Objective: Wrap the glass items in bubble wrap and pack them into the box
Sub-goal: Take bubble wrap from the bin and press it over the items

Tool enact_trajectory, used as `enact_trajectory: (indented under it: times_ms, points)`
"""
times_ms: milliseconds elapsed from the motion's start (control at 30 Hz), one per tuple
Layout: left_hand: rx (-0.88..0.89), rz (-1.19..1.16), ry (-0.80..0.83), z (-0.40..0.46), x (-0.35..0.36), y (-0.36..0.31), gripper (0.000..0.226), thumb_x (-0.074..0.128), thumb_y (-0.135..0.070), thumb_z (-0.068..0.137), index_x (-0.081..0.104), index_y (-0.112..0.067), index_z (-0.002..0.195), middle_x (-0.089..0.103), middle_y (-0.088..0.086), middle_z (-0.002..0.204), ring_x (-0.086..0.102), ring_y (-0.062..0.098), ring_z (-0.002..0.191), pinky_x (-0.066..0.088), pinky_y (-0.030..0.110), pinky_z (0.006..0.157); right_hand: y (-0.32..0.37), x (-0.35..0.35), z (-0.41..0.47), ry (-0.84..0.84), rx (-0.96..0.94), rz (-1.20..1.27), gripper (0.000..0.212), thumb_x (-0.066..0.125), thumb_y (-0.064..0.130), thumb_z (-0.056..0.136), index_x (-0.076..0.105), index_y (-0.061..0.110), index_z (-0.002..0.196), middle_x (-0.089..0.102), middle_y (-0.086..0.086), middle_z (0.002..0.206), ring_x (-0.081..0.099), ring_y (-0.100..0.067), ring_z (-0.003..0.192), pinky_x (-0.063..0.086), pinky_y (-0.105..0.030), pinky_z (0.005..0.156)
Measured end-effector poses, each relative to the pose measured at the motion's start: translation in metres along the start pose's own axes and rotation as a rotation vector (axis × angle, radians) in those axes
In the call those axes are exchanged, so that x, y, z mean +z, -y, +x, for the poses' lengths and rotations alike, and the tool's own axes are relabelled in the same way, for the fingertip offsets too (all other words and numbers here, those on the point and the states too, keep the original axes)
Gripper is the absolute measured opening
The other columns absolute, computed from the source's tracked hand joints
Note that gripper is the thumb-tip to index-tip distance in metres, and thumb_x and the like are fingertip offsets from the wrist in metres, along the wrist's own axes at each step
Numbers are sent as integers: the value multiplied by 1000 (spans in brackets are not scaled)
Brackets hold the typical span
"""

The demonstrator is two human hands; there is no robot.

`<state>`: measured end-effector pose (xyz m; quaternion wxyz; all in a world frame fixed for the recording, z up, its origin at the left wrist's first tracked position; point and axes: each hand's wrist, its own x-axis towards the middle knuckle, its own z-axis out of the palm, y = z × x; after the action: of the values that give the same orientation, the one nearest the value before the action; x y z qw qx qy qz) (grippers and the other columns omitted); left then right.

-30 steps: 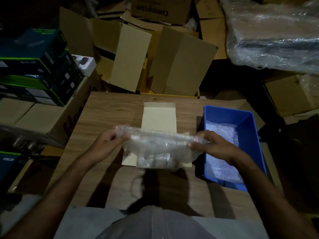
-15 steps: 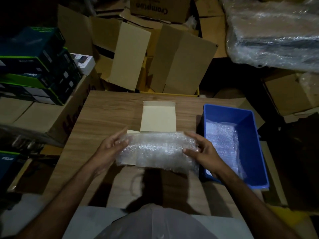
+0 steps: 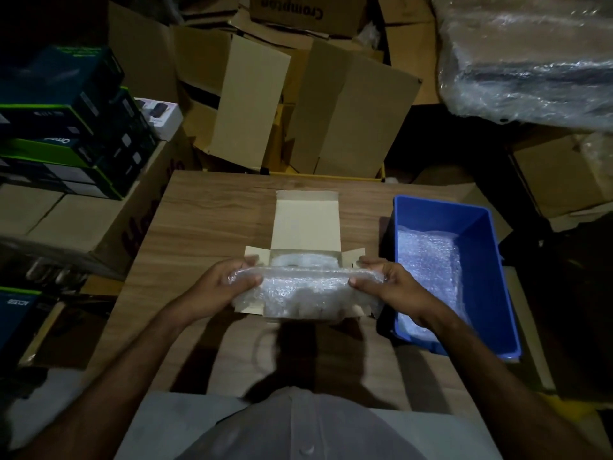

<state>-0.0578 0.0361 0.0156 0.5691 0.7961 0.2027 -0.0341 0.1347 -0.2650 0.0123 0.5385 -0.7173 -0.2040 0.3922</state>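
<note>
A bubble-wrap bundle [image 3: 305, 290] lies across the open top of a small cardboard box [image 3: 306, 224] on the wooden table [image 3: 212, 220]. My left hand [image 3: 229, 285] grips the bundle's left end and my right hand [image 3: 386, 282] grips its right end. The box lid stands open at the far side, with small side flaps out to the left and right. More bubble wrap shows inside the box behind the bundle. Whatever is inside the bundle is hidden by the wrap.
A blue plastic bin [image 3: 481, 234] lined with bubble wrap [image 3: 428, 263] sits right of the box. Stacked dark product boxes [image 3: 66, 121] are at the left, large cardboard cartons [image 3: 298, 104] behind the table, and a plastic-wrapped load [image 3: 530, 58] at the upper right.
The bundle, held up with its flap loose a second ago, has been folded shut and lowered onto the box opening. Both hands moved down with it.
</note>
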Motion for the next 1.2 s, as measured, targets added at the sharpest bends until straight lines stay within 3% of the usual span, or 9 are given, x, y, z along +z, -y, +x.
enact_trajectory:
  times_ms: [100,200,333,433,600,733,833,967,1200]
  points:
    - [4,-97,68,1,2,-4,19,63,-11,96,58,5,107,68,20,89,66,22,76,54,26,63,-5,0,1,34,-47,6,20,72,18,93,66,0,100,71,-9,84,68,-19,72,54,-30,62]
    - [-69,-204,80,0,2,-1,12,58,-7,100,57,0,111,67,14,85,63,22,67,55,28,59,-11,5,7,-24,-94,-1,8,69,8,95,67,4,102,72,-10,84,66,-24,71,53,-32,62]
    - [-171,-216,61,2,6,6,23,54,-14,96,74,-4,97,72,11,96,69,16,72,56,24,66,-19,12,11,-29,-54,-21,30,58,-15,91,79,7,85,76,-9,101,71,-14,93,54,-29,80]
    - [-204,-347,71,2,12,9,39,53,-24,90,75,5,101,75,12,113,72,25,99,58,30,81,-21,13,11,29,-35,-81,12,74,4,89,82,12,86,77,-3,107,71,-17,104,56,-31,91]
    - [-64,124,-45,9,18,29,11,73,-24,90,80,-17,91,79,-3,95,73,12,94,56,42,93,-27,20,9,-39,-208,-442,11,73,26,89,67,27,98,71,3,91,68,-17,81,55,-37,70]
    - [60,342,-34,12,23,31,33,77,-19,85,65,-33,112,68,-12,97,64,6,93,55,35,82,-31,26,11,22,-250,-768,37,64,22,92,60,35,127,65,3,115,62,-14,103,52,-32,86]
    - [231,683,-47,19,29,30,31,70,-20,88,65,-42,110,64,-19,103,56,8,100,38,34,88,-28,34,19,35,-361,-1078,24,76,21,79,75,32,100,63,-1,101,60,-25,95,46,-35,78]
    - [328,1002,67,27,38,28,27,78,-15,72,72,-36,88,52,-13,99,45,15,97,29,32,78,-18,44,23,79,-252,-1316,45,85,50,60,68,26,93,54,-2,103,57,-24,88,42,-32,66]
    - [239,1060,206,30,54,27,36,80,-19,73,72,-18,108,53,3,104,55,26,100,46,38,77,-40,60,35,296,-217,-1429,32,70,38,87,65,21,113,53,-4,123,65,-26,102,52,-35,63]
